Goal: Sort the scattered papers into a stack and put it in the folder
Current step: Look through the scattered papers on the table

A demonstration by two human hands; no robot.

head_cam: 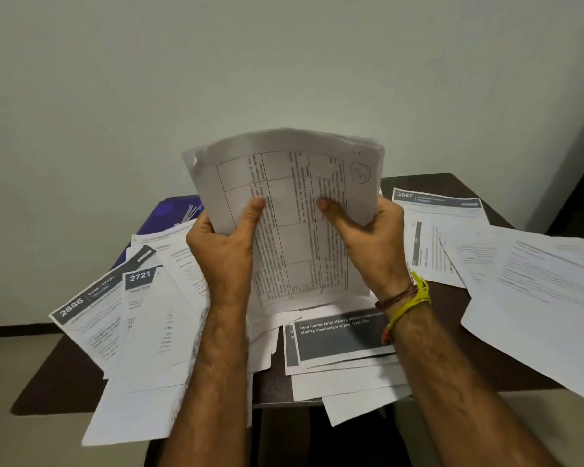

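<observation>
Dark brown table, small, set vs. plain pale wall. Dark baseboard strip low on left; pale floor below.

Loose sheets all over tabletop. Left: fanned sheets w/ dark headers, nos. 2886 and 2721 readable, several hanging past near edge. Near centre: small pile, top sheet w/ dark block of white text. Right: sheet no. 3667 at far right, then big overlapping white sheets running off right edge of table.

Folder: blue/purple, far left of table, mostly under the left sheets; only far corner shows.

Stack: held upright above table centre, both hands, printed table facing camera, text running sideways. Sheet edges uneven at top, slightly bowed.

L hand: thumb pressed flat on front of stack, rest of fingers wrapped behind left edge, not visible. Grips stack.

R hand: thumb flat on front, fingers curled round right edge behind. Grips stack. Yellow + brown threads on R wrist.
</observation>
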